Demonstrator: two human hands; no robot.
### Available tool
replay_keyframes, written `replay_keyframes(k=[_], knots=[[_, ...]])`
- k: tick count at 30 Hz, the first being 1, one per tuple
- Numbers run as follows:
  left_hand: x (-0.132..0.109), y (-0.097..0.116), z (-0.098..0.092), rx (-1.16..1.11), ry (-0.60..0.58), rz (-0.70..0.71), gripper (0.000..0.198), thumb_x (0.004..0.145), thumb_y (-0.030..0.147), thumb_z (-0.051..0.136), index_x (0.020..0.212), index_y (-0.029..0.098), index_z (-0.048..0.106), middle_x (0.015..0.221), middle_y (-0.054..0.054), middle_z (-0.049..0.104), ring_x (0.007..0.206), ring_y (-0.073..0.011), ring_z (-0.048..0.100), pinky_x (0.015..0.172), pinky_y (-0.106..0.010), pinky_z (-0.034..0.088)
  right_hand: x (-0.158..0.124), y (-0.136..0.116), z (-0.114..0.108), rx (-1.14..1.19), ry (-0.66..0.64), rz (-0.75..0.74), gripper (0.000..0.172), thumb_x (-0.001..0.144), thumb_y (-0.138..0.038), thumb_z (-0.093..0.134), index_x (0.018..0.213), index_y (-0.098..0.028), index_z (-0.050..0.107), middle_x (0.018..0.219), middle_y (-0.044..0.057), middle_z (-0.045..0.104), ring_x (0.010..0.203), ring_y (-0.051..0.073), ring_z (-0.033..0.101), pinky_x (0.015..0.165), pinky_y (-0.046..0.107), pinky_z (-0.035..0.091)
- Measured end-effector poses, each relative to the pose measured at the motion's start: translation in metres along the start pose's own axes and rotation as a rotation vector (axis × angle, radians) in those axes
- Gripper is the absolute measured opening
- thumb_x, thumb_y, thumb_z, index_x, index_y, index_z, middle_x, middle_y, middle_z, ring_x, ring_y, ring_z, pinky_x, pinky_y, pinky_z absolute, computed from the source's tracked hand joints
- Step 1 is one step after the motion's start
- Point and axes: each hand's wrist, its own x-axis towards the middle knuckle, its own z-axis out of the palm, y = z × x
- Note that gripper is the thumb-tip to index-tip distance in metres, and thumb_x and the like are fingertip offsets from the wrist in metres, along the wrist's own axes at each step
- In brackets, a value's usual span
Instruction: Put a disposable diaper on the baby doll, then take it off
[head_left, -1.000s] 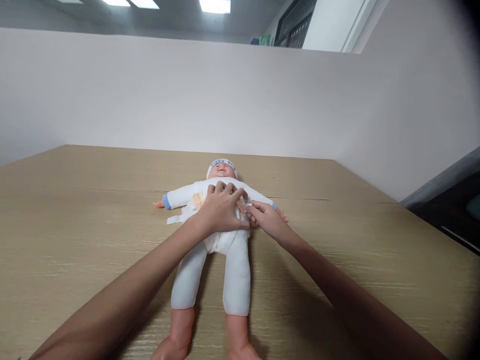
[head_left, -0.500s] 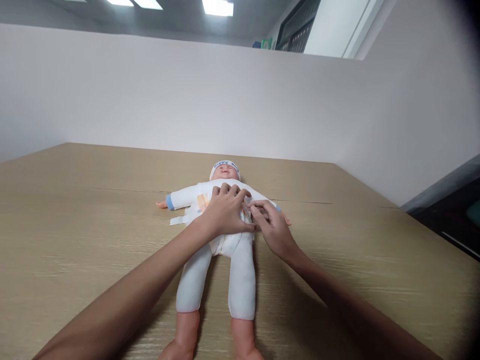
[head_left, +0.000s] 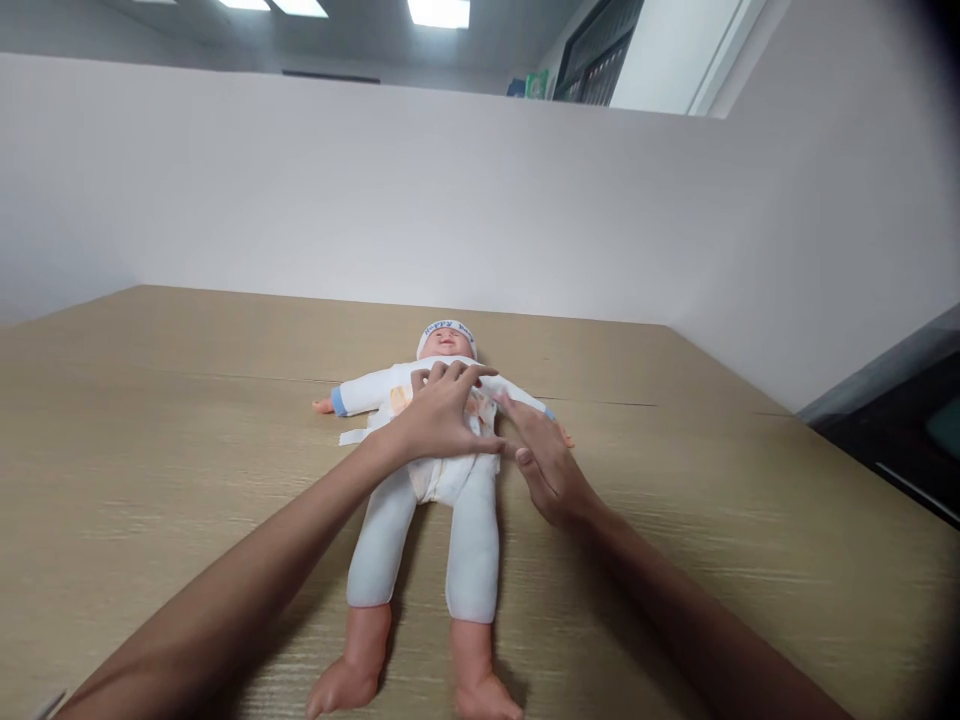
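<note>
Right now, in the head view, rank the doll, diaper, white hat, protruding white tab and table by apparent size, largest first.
1. Table
2. Doll
3. Diaper, though partly hidden by the left hand
4. White hat
5. White tab

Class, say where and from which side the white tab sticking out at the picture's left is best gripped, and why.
I'd probably pinch the white tab by its outer end, coming from the picture's left. It is a flat strip jutting sideways from the diaper on the doll, so that end looks free, while the left hand covers part of the diaper.
</note>
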Motion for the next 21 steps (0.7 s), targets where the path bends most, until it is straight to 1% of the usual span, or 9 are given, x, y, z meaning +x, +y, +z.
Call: replay_keyframes(k=[2,5,7,9,12,14,16,19,21], knots=[[-0.01,-0.006,-0.012,-0.172,0.099,-0.026,0.071,0.086,0.064,0.079,0.146,0.036,0.055,0.154,-0.005,0.062,0.141,-0.0345,0.052,0.118,-0.053,0.04,-0.001,0.002,-0.007,0.005,0.128,0.047,0.064,0.117,-0.05,0.025,0.178,-0.032,0.02,0.171,0.009,0.051,0.156,0.032,0.048,0.128,0.057,0.038],[-0.034,-0.03,-0.024,-0.272,0.285,-0.111,0.046,0.099,0.06,0.065,0.135,0.032,0.062,0.15,-0.004,0.065,0.133,-0.0284,0.059,0.118,-0.047,0.042,-0.003,0.007,-0.011,0.014,0.253,0.107,0.061,0.117,-0.047,0.025,0.176,-0.031,0.027,0.163,0.011,0.058,0.149,0.031,0.054,0.126,0.056,0.04],[-0.052,-0.054,-0.025,-0.237,0.358,-0.218,0.037,0.104,0.058,0.056,0.127,0.03,0.065,0.142,-0.005,0.069,0.126,-0.0273,0.061,0.117,-0.047,0.042,-0.002,0.009,-0.01,0.032,0.272,0.146,0.058,0.117,-0.045,0.029,0.173,-0.03,0.034,0.157,0.011,0.063,0.145,0.03,0.057,0.124,0.054,0.042],[-0.07,-0.08,-0.023,-0.161,0.368,-0.329,0.036,0.104,0.057,0.052,0.121,0.028,0.065,0.135,-0.006,0.071,0.119,-0.0282,0.063,0.114,-0.049,0.044,0.004,0.006,-0.007,0.047,0.245,0.181,0.055,0.117,-0.045,0.034,0.17,-0.03,0.04,0.153,0.01,0.066,0.141,0.029,0.059,0.122,0.053,0.044],[-0.09,-0.111,-0.021,-0.052,0.321,-0.433,0.037,0.103,0.058,0.052,0.113,0.025,0.065,0.126,-0.008,0.073,0.114,-0.0297,0.064,0.109,-0.049,0.046,0.026,-0.008,-0.001,0.047,0.148,0.178,0.051,0.116,-0.047,0.041,0.163,-0.03,0.049,0.15,0.009,0.069,0.14,0.029,0.06,0.121,0.052,0.044],[-0.099,-0.122,-0.022,-0.051,0.261,-0.455,0.037,0.101,0.059,0.053,0.108,0.024,0.064,0.119,-0.008,0.074,0.11,-0.029,0.066,0.101,-0.045,0.05,0.049,-0.02,0.004,0.057,0.049,0.153,0.049,0.114,-0.05,0.046,0.158,-0.029,0.055,0.151,0.008,0.069,0.143,0.029,0.059,0.124,0.051,0.042],[-0.103,-0.128,-0.023,-0.043,0.197,-0.463,0.037,0.099,0.06,0.055,0.103,0.024,0.062,0.11,-0.008,0.075,0.103,-0.029,0.067,0.093,-0.043,0.051,0.075,-0.03,0.012,0.067,-0.074,0.126,0.051,0.113,-0.054,0.05,0.157,-0.028,0.056,0.158,0.008,0.065,0.149,0.03,0.055,0.127,0.05,0.039],[-0.106,-0.131,-0.021,0.04,0.118,-0.47,0.039,0.092,0.062,0.064,0.099,0.024,0.058,0.1,-0.009,0.074,0.101,-0.0321,0.067,0.088,-0.044,0.05,0.115,-0.04,0.028,0.041,-0.302,0.061,0.056,0.111,-0.057,0.053,0.157,-0.026,0.058,0.164,0.008,0.06,0.157,0.032,0.047,0.132,0.053,0.031],[-0.107,-0.132,-0.018,0.078,0.072,-0.475,0.038,0.089,0.06,0.067,0.097,0.024,0.057,0.099,-0.01,0.074,0.103,-0.0337,0.067,0.087,-0.044,0.05,0.14,-0.042,0.038,-0.004,-0.414,0.022,0.058,0.107,-0.058,0.06,0.155,-0.024,0.061,0.162,0.01,0.062,0.155,0.035,0.05,0.131,0.054,0.031]])
